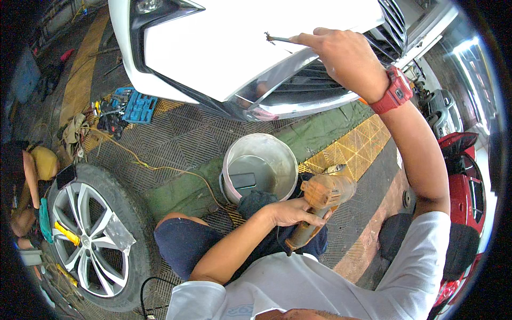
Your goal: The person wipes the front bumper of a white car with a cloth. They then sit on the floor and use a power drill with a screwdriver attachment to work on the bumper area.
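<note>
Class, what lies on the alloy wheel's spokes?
A yellow handle-shaped object and a worn grey sheet; the part of the alloy wheel beneath them cannot be seen.

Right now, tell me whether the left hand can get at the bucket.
Probably yes: the bucket stands near with its top open, but the left hand is full, holding a power tool.

The left hand holds an orange power tool — the right hand (with red watch), a thin rod.

Open air above bucket; white car ahead, wheel left.
</note>
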`<action>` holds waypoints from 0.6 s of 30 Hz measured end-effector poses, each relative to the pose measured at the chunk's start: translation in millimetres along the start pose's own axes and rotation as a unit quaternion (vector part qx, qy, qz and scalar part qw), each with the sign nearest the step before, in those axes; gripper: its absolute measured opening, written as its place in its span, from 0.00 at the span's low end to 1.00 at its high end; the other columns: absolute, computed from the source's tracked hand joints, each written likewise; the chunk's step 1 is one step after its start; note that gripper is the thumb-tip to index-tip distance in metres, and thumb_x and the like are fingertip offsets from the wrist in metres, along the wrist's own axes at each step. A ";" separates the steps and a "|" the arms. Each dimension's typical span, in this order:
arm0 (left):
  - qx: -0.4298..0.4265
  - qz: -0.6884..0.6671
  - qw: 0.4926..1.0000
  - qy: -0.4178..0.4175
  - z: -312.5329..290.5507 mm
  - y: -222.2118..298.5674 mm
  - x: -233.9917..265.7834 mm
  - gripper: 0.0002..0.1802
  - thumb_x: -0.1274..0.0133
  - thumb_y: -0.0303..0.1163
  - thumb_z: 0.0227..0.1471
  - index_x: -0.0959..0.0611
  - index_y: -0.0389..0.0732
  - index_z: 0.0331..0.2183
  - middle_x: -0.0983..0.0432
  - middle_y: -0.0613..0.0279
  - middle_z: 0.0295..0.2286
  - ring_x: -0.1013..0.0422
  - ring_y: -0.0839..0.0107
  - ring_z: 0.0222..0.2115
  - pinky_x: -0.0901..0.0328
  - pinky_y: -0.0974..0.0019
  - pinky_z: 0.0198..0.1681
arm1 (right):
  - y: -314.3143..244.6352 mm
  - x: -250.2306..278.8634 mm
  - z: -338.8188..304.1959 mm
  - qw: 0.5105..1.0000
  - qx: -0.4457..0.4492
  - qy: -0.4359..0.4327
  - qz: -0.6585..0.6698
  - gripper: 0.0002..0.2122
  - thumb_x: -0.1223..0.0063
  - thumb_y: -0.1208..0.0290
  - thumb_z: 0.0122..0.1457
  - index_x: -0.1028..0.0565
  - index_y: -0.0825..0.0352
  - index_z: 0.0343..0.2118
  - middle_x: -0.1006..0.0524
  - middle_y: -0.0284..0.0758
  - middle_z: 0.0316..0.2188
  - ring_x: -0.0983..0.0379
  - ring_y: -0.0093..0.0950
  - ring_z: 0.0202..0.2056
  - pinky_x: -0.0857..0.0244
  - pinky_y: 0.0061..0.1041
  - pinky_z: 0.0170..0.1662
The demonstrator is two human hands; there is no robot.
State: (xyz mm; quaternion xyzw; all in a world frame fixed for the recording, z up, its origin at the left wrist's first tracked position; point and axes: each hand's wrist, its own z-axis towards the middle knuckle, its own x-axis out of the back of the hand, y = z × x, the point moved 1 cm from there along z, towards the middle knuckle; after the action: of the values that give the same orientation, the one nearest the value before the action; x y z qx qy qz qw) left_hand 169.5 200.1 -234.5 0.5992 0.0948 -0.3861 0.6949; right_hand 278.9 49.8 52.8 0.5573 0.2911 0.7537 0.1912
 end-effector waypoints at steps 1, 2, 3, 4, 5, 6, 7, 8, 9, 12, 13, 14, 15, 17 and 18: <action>0.008 0.000 1.000 0.008 -0.7 1.4 -1.5 0.21 0.34 0.35 0.56 0.24 0.43 0.48 0.28 0.69 0.39 0.30 0.75 0.43 0.33 0.66 0.51 | -0.7 0.3 0.1 1.000 0.003 0.005 0.004 0.25 0.49 0.82 0.56 0.23 0.53 0.56 0.18 0.38 0.33 0.18 0.42 0.34 0.23 0.41 0.36; 0.000 -0.008 1.000 -0.009 0.8 -0.5 -1.4 0.21 0.34 0.36 0.57 0.24 0.43 0.48 0.28 0.69 0.39 0.30 0.76 0.43 0.33 0.67 0.51 | -1.9 1.2 0.1 1.000 0.007 0.010 0.008 0.25 0.49 0.82 0.56 0.23 0.53 0.56 0.18 0.38 0.33 0.18 0.42 0.35 0.23 0.41 0.36; -0.007 -0.015 1.000 -0.026 2.2 -2.5 -1.1 0.21 0.34 0.36 0.57 0.24 0.43 0.48 0.28 0.69 0.39 0.30 0.76 0.43 0.33 0.67 0.50 | -3.2 1.8 0.7 1.000 0.010 0.016 0.013 0.25 0.49 0.82 0.56 0.23 0.53 0.56 0.18 0.38 0.33 0.18 0.42 0.35 0.23 0.41 0.36; -0.014 -0.022 0.999 -0.043 2.6 -3.9 -0.7 0.21 0.35 0.37 0.57 0.25 0.43 0.48 0.28 0.69 0.39 0.30 0.76 0.42 0.32 0.67 0.50 | -3.9 1.2 1.5 1.000 0.008 0.017 0.014 0.25 0.49 0.82 0.56 0.23 0.53 0.56 0.18 0.38 0.34 0.18 0.42 0.35 0.23 0.42 0.36; -0.014 -0.021 0.998 -0.055 1.3 -5.0 0.7 0.22 0.34 0.37 0.57 0.25 0.43 0.48 0.28 0.69 0.39 0.30 0.76 0.42 0.32 0.68 0.49 | -4.5 0.0 2.3 1.000 0.006 0.017 0.015 0.24 0.49 0.81 0.56 0.23 0.53 0.56 0.18 0.38 0.34 0.18 0.42 0.35 0.23 0.42 0.36; -0.014 -0.022 0.997 -0.069 0.4 -4.9 1.0 0.22 0.34 0.37 0.57 0.25 0.43 0.48 0.28 0.69 0.39 0.30 0.76 0.41 0.32 0.68 0.49 | -4.6 -1.0 1.8 1.000 0.004 0.015 0.015 0.24 0.49 0.81 0.56 0.23 0.52 0.56 0.18 0.38 0.34 0.18 0.42 0.35 0.23 0.42 0.36; -0.014 -0.024 0.996 -0.083 0.0 -5.3 1.0 0.22 0.34 0.38 0.57 0.25 0.43 0.48 0.28 0.69 0.38 0.30 0.76 0.41 0.32 0.68 0.49 | -2.8 -2.0 -0.2 1.000 0.001 0.011 0.022 0.24 0.48 0.81 0.56 0.23 0.53 0.56 0.18 0.38 0.34 0.18 0.43 0.36 0.24 0.43 0.36; -0.014 -0.019 0.996 -0.085 0.3 -6.8 1.1 0.22 0.34 0.38 0.57 0.25 0.43 0.48 0.28 0.69 0.39 0.29 0.76 0.41 0.32 0.68 0.48 | 0.8 -3.1 -4.1 1.000 -0.002 0.007 0.029 0.23 0.48 0.80 0.56 0.23 0.53 0.55 0.18 0.38 0.34 0.18 0.43 0.36 0.24 0.43 0.37; -0.014 -0.013 0.996 -0.086 0.9 -7.4 1.4 0.22 0.34 0.39 0.57 0.25 0.43 0.48 0.28 0.69 0.39 0.29 0.75 0.41 0.32 0.68 0.48 | 4.5 -3.8 -6.4 0.999 -0.003 0.005 0.036 0.23 0.48 0.79 0.56 0.22 0.53 0.55 0.18 0.39 0.33 0.19 0.43 0.36 0.24 0.44 0.37; -0.019 0.012 0.997 -0.074 2.4 -7.7 1.2 0.22 0.35 0.39 0.57 0.25 0.43 0.49 0.28 0.68 0.39 0.29 0.75 0.41 0.32 0.68 0.49 | 9.4 -13.5 -13.6 0.997 -0.007 0.038 0.073 0.22 0.48 0.78 0.58 0.23 0.53 0.56 0.18 0.39 0.33 0.19 0.44 0.35 0.25 0.45 0.37; -0.019 0.022 0.997 -0.067 2.4 -7.0 0.9 0.22 0.35 0.40 0.58 0.25 0.43 0.49 0.28 0.68 0.39 0.29 0.75 0.41 0.32 0.68 0.49 | 8.9 -14.0 -13.0 0.997 -0.006 0.038 0.073 0.22 0.49 0.78 0.59 0.23 0.53 0.56 0.18 0.40 0.33 0.19 0.44 0.36 0.25 0.45 0.37; -0.020 0.025 0.998 -0.063 1.6 -6.0 0.7 0.22 0.35 0.40 0.58 0.25 0.43 0.49 0.28 0.68 0.39 0.29 0.75 0.41 0.32 0.68 0.49 | 6.8 -13.3 -10.7 0.997 -0.005 0.039 0.073 0.21 0.49 0.77 0.59 0.23 0.53 0.56 0.18 0.40 0.33 0.19 0.44 0.36 0.25 0.44 0.37; -0.020 0.027 0.998 -0.059 -0.1 -3.1 -0.3 0.23 0.35 0.40 0.58 0.25 0.43 0.49 0.28 0.68 0.39 0.29 0.75 0.41 0.32 0.67 0.49 | 5.0 -13.2 -9.6 0.997 -0.004 0.039 0.073 0.21 0.50 0.77 0.60 0.23 0.53 0.56 0.18 0.40 0.32 0.19 0.44 0.36 0.25 0.44 0.37; -0.011 0.023 0.998 -0.058 -2.1 0.2 -0.4 0.23 0.35 0.40 0.58 0.25 0.43 0.49 0.28 0.68 0.39 0.29 0.75 0.41 0.32 0.67 0.50 | 4.5 -14.5 -7.8 0.998 -0.011 0.026 0.065 0.21 0.51 0.77 0.60 0.23 0.53 0.56 0.18 0.40 0.33 0.19 0.44 0.36 0.25 0.44 0.37; -0.003 0.017 0.998 -0.062 -2.4 1.3 -0.4 0.23 0.35 0.40 0.58 0.25 0.43 0.49 0.28 0.68 0.39 0.29 0.75 0.42 0.32 0.67 0.50 | 4.7 -14.2 -7.0 0.998 -0.013 0.019 0.060 0.21 0.51 0.77 0.61 0.23 0.53 0.56 0.18 0.40 0.33 0.19 0.44 0.36 0.25 0.44 0.37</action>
State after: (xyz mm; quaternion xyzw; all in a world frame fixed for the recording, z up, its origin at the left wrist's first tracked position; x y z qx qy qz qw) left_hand 170.9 202.4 -233.8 0.5733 0.0425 -0.4107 0.7077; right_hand 276.8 36.0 44.1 0.5567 0.2505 0.7782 0.1474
